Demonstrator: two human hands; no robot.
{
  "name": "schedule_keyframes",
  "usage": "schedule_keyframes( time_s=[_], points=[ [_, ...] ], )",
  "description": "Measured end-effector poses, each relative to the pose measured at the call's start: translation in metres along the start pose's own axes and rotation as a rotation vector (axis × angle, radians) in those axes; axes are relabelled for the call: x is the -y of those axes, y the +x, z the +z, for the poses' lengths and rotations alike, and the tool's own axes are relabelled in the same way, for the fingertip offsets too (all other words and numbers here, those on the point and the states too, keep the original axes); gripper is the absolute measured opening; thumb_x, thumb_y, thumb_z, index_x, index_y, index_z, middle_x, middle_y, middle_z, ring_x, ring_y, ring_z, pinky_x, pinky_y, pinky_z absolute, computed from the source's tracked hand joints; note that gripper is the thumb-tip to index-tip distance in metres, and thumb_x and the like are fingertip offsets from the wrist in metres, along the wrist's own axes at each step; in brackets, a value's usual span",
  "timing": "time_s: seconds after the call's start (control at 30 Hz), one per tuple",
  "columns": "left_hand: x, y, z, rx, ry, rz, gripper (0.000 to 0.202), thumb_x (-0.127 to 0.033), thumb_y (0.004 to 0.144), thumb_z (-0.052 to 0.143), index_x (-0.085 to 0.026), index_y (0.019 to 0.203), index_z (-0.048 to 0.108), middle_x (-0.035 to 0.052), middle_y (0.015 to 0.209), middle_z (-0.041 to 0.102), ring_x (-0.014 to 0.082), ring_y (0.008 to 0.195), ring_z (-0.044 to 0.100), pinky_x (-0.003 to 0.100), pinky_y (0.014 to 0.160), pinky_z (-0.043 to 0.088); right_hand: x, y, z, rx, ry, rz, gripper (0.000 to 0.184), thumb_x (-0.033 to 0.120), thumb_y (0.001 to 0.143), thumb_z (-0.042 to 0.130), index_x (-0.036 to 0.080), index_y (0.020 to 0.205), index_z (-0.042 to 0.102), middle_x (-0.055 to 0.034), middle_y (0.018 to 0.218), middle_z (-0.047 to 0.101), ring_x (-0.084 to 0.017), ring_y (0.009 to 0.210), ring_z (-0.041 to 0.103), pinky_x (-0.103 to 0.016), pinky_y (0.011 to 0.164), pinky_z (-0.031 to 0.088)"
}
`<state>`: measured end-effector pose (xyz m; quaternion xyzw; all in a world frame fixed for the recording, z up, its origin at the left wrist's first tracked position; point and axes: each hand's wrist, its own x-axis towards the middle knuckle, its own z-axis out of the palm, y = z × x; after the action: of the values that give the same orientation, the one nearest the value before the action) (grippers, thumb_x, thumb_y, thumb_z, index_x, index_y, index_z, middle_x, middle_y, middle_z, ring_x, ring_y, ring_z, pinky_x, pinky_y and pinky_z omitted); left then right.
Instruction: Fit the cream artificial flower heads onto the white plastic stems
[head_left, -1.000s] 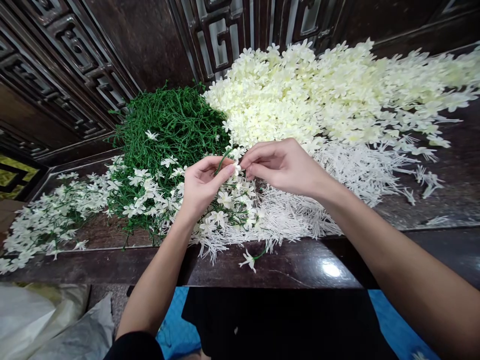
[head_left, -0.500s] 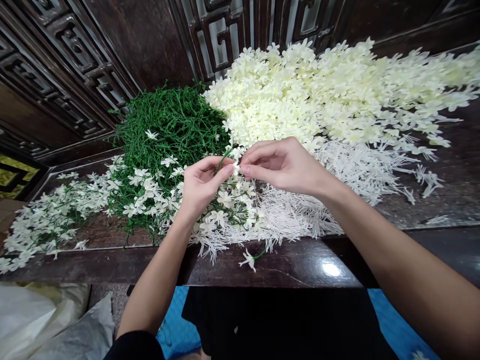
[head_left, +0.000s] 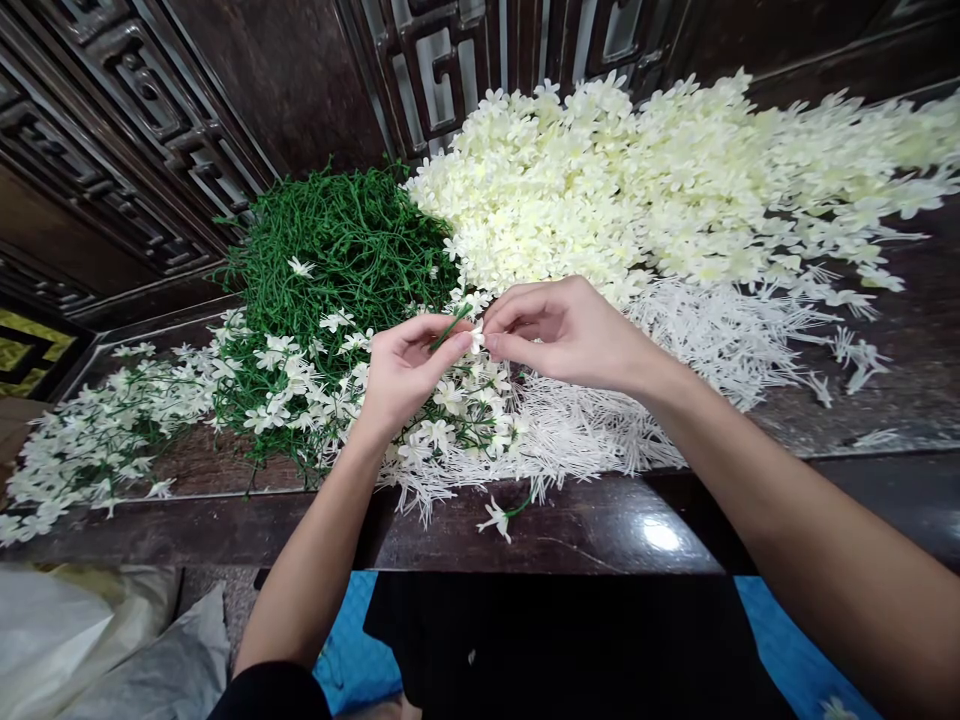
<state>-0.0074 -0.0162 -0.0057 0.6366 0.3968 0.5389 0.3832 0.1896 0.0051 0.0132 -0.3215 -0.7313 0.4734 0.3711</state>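
Between my hands is a small white artificial flower (head_left: 477,340) with a green stem (head_left: 452,326). My left hand (head_left: 411,362) pinches it from the left, the stem rising past the thumb and forefinger. My right hand (head_left: 566,332) is closed with thumb and fingertips at the petals on the right side. Its fingertips partly cover the flower. Below both hands lie finished-looking white flowers on green stems (head_left: 439,435) and a heap of thin white stamens (head_left: 600,425). Behind my left hand rises a pile of green stems (head_left: 345,240).
Loose cream-white petals (head_left: 600,190) form a large mound at the back right. More stemmed white flowers (head_left: 112,430) spread leftward. One stemmed flower (head_left: 496,520) lies on the dark wooden bench's front edge (head_left: 615,535). Carved wooden panels (head_left: 442,80) stand behind; pale sacks (head_left: 90,640) sit lower left.
The flower at my fingertips shows more of its petals now. Both hands have shifted only slightly and keep their pinches.
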Motion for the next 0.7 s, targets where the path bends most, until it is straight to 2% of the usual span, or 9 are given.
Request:
schedule_keyframes(
  time_s=[0.3, 0.47, 0.57, 0.7],
  points=[
    [0.0026, -0.0018, 0.0008, -0.002, 0.061, 0.020, 0.016, -0.026, 0.068, 0.086, -0.022, 0.082, 0.080, 0.0020, 0.080, 0.078, 0.0138, 0.072, 0.069, 0.028, 0.069, 0.058, 0.0019, -0.0009, 0.0032, -0.025, 0.001, -0.001, 0.010, 0.019, 0.079, 0.067, 0.017, 0.073, 0.074, -0.0070, 0.087, 0.071, -0.017, 0.076, 0.065, -0.034, 0.066, 0.055],
    [-0.0003, -0.0034, 0.0018, -0.135, 0.192, 0.011, 0.009, -0.029, 0.078, 0.079, -0.020, 0.077, 0.079, 0.0026, 0.074, 0.076, 0.0127, 0.065, 0.066, 0.027, 0.062, 0.054, 0.0066, -0.0011, 0.0022, -0.032, -0.008, 0.030, 0.008, 0.018, 0.076, 0.067, 0.018, 0.071, 0.074, -0.0067, 0.087, 0.072, -0.018, 0.075, 0.066, -0.037, 0.071, 0.058],
    [-0.0005, -0.0018, -0.0005, -0.207, 0.196, 0.015, 0.013, -0.031, 0.079, 0.078, -0.018, 0.075, 0.077, 0.0016, 0.069, 0.073, 0.0115, 0.062, 0.065, 0.025, 0.060, 0.053, 0.0059, 0.0005, -0.0003, -0.095, -0.059, 0.058, 0.006, 0.018, 0.074, 0.068, 0.019, 0.071, 0.073, -0.0069, 0.084, 0.072, -0.019, 0.076, 0.067, -0.040, 0.074, 0.060],
    [-0.0005, 0.0009, -0.0030, -0.279, 0.141, -0.019, 0.020, -0.037, 0.079, 0.079, -0.017, 0.078, 0.074, 0.0016, 0.067, 0.071, 0.0125, 0.062, 0.068, 0.027, 0.065, 0.058, -0.0026, 0.0041, -0.0043, -0.278, -0.244, 0.158, 0.008, 0.016, 0.070, 0.070, 0.020, 0.065, 0.068, -0.0092, 0.076, 0.070, -0.023, 0.069, 0.064, -0.051, 0.070, 0.060]
  ],
)
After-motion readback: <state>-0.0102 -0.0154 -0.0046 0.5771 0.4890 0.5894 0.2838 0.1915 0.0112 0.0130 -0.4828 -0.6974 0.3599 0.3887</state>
